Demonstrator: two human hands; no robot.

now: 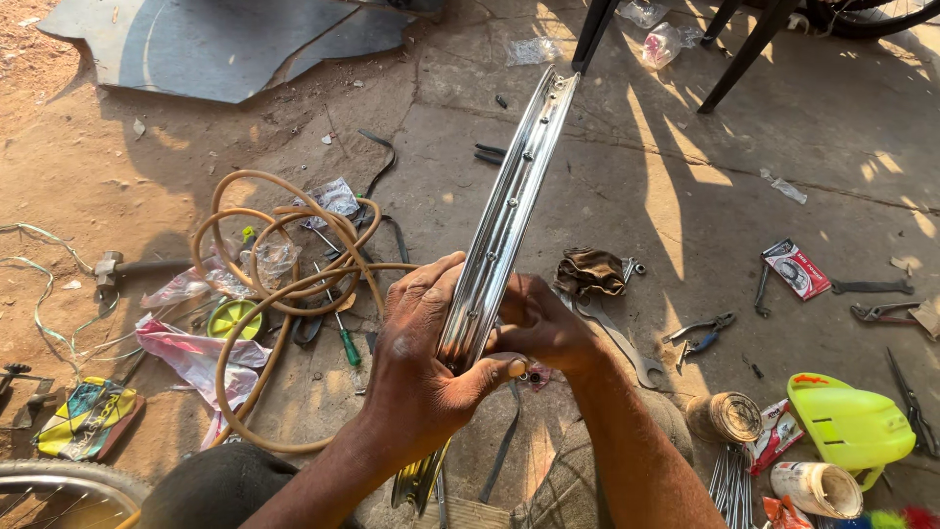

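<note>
A shiny chrome bicycle wheel rim (pixel 512 196) stands edge-on in front of me, running from my lap up toward the far ground. My left hand (pixel 423 353) grips its near part from the left, thumb stretched across the rim. My right hand (pixel 539 323) holds the rim from the right side, fingers curled against it. Spoke holes dot the rim's inner face.
A coiled tan hose (pixel 284 264), a green-handled screwdriver (pixel 345 338) and plastic bags lie at left. Spanners (pixel 617 338), a rag (pixel 589 270), pliers (pixel 700 333), a spool (pixel 725 416), a bundle of spokes (pixel 729 480) and a yellow-green plastic piece (pixel 847 421) lie at right. Black stand legs (pixel 744 49) rise behind.
</note>
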